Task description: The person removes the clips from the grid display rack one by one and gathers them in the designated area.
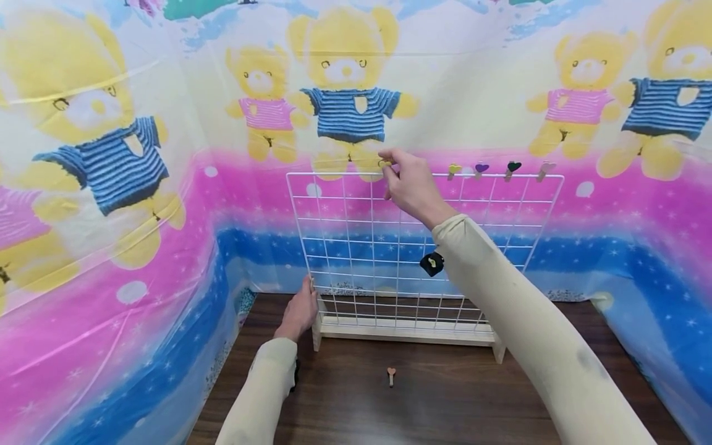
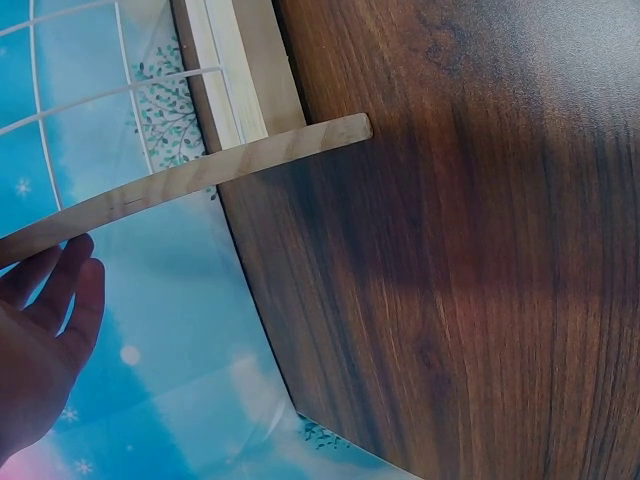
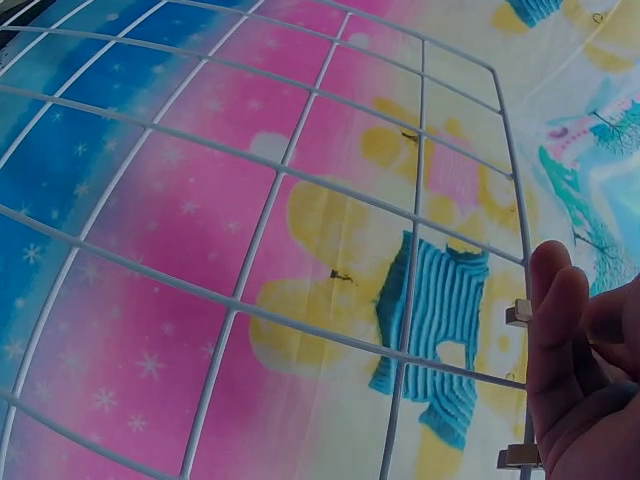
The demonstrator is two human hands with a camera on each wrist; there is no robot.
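Note:
At the top wire of a white wire grid [image 1: 386, 238], my right hand [image 1: 413, 185] pinches a small clothespin with a yellow heart [image 1: 384, 164]. In the right wrist view its wooden end [image 3: 518, 313] shows at the wire beside my fingertips, the rest hidden by the fingers. My left hand [image 1: 300, 311] is at the grid's left side; in the left wrist view its fingertips [image 2: 82, 246] touch the wooden side leg [image 2: 205, 178]. Along the top wire to the right sit heart clothespins: yellow [image 1: 455, 168], purple [image 1: 481, 167], dark green [image 1: 513, 167] and pink [image 1: 547, 167].
An orange-brown heart clothespin [image 1: 391, 376] lies on the dark wood table [image 1: 445, 395] in front of the stand's pale wooden crossbar [image 1: 406, 334]. A cloth printed with teddy bears [image 1: 473, 74] hangs behind and beside the table. My right forearm crosses the grid's right part.

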